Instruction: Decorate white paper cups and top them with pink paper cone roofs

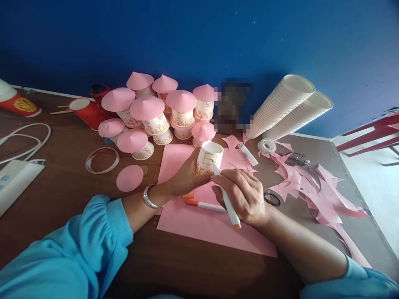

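The left hand (190, 172) clasps the paper cup (209, 157) from the left; the right hand (242, 195) grips a white marker (230, 207) slanting far and left to the cup's near side.

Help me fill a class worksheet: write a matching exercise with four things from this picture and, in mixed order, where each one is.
Things
1. Uncapped marker
2. Bracelet
3. Pink disc
4. Cup stacks

Places
A. In front of the blue wall
B. On the table, left of the pink sheet
C. In the right hand, tip at the cup
D. Around the left wrist

Pairs: 1-C, 2-D, 3-B, 4-A
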`<state>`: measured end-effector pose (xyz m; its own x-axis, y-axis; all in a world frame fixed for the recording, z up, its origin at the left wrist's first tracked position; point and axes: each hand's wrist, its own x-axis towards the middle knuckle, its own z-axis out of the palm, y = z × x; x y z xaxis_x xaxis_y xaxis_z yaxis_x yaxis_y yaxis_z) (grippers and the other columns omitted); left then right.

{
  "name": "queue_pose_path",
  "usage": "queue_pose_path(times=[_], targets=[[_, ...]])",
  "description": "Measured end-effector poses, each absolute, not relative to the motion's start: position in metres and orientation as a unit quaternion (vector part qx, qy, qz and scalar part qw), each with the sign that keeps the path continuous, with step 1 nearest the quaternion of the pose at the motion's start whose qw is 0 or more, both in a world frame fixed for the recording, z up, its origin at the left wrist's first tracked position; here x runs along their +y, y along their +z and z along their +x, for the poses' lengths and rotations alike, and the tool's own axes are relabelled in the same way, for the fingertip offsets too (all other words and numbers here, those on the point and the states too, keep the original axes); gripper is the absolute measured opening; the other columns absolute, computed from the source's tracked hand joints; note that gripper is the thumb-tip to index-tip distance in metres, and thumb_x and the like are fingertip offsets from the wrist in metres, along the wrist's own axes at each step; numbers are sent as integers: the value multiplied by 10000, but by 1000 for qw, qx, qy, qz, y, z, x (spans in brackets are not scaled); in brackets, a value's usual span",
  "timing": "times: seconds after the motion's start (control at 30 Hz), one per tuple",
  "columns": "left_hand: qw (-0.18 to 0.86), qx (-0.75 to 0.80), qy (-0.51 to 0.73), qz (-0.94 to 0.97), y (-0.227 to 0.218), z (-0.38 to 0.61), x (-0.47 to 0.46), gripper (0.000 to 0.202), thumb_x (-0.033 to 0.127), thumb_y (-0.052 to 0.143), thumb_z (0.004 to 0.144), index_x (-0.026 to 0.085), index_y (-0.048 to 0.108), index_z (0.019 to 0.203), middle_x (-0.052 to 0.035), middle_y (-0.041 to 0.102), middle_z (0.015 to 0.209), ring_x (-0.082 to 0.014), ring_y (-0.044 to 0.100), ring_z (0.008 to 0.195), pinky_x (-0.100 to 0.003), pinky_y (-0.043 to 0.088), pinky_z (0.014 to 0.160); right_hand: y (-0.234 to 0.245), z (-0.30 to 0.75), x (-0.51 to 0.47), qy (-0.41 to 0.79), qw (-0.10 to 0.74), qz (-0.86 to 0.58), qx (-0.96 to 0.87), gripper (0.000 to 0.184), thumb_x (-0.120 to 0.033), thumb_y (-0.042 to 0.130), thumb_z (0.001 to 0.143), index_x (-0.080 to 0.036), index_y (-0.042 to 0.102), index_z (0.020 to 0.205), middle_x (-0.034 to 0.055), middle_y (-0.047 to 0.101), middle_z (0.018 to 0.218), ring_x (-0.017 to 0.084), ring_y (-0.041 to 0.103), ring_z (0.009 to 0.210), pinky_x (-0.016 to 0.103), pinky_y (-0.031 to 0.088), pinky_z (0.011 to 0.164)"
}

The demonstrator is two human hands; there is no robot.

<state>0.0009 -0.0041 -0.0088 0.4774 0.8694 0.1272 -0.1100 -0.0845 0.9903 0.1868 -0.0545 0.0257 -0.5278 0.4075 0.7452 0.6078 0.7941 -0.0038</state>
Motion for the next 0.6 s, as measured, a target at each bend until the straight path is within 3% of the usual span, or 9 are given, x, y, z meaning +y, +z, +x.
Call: queue_pose_path(times=[0.27,0.6], targets=[[619,290,416,600,-13,-1,-2,531,539,801,832,220,514,1143,-24,565,969,-170,530,859,-298,474,736,27,190,-52,-124,394,-299,-861,219,-130,588,972,-130,620,1189,84,683,895,189,633,726,316,518,646],[641,272,421,581,-7,0,-2,431,432,801,859,224,519,1111,2,547,898,-144,521,794,-293,469,721,27,191,-50,-137,402,-303,-853,237,-119,590,961,-135,616,1195,79,684,874,195,648,728,309,511,618]])
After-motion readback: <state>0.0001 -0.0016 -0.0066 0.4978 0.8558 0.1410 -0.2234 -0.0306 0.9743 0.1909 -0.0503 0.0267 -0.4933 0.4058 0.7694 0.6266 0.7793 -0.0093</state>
